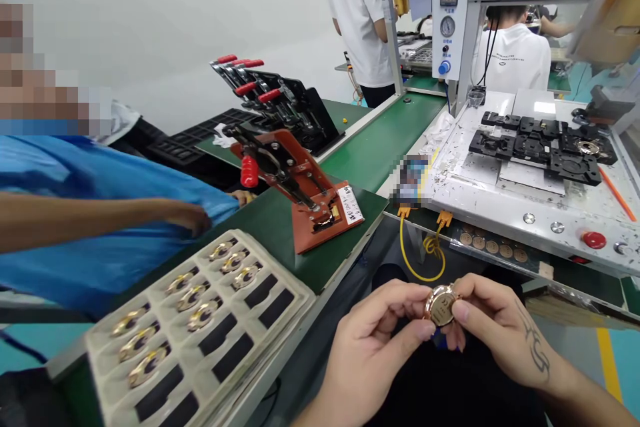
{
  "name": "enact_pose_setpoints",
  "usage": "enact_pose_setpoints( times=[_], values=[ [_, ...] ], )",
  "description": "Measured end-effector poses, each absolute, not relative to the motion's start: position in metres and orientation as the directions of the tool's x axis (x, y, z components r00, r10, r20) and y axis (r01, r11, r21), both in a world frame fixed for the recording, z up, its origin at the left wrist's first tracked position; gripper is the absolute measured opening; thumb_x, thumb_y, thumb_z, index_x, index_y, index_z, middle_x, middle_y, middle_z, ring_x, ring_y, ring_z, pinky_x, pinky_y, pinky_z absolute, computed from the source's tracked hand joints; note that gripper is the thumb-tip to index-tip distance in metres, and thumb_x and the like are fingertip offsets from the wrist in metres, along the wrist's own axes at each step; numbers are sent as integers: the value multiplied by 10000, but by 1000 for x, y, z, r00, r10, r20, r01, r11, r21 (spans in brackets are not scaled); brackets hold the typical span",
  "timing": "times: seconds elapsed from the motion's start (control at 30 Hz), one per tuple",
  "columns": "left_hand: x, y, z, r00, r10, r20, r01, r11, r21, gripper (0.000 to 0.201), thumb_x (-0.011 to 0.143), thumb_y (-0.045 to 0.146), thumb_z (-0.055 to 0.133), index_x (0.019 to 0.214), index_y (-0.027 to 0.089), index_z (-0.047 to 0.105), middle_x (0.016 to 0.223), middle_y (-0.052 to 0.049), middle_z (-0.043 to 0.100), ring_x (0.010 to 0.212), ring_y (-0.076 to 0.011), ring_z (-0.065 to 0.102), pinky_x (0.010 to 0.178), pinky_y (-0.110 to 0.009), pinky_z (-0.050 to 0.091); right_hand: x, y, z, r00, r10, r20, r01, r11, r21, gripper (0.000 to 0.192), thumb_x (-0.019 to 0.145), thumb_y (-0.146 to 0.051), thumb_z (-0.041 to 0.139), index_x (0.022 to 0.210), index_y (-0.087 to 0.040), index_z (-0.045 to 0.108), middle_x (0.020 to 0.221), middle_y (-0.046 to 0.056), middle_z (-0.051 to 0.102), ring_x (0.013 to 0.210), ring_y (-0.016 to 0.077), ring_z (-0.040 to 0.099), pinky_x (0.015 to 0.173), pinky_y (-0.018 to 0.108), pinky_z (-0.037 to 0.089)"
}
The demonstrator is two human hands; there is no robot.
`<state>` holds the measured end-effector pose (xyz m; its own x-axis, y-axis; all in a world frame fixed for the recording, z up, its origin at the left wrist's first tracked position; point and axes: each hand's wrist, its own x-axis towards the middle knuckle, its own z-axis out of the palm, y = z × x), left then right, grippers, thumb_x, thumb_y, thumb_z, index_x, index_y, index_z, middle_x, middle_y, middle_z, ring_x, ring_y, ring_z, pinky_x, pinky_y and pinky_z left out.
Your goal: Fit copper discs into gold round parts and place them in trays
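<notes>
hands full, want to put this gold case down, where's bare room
The gold case could likely go on the near green bench, between the tray and the brown clamp fixture. Another mostly bare green strip runs between the metal rail and the white machine. The machine's bed is crowded with black fixtures, and the rear bench with black clamps.

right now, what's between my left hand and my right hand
The head view shows a round gold case between the left hand and the right hand, held by both.
</notes>
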<state>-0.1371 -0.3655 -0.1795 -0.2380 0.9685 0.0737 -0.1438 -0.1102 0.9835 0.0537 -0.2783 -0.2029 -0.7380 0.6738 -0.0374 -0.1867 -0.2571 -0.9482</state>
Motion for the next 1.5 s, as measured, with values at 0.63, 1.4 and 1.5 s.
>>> enact_pose_setpoints(
  times=[0.63,1.4,1.5],
  values=[
    [-137,-370,-181,-210,936,283,130,-260,957,348,914,92,848,1172,326,845,959,-5,802,837,-142,737,786,-196,616,53,-278,-197,-740,670,-52,-169,-261,-950,337,1065,-500,710,984,-173,716,813,38,750,690,149,704,636,268,570],
    [-136,-368,-183,-262,953,154,-19,-164,986,202,903,209,891,1087,291,883,925,-37,800,813,-163,750,771,-231,638,56,-280,-193,-743,665,-68,-156,-272,-950,319,1069,-481,711,957,-182,702,801,29,741,690,138,698,643,257,567],
    [-136,-367,-182,-259,960,102,-74,-125,989,183,903,229,894,1079,278,879,927,-38,810,757,-152,738,727,-231,636,55,-280,-193,-742,667,-70,-151,-268,-952,321,1069,-484,711,959,-182,709,821,36,752,692,140,701,646,261,568]
  ],
)
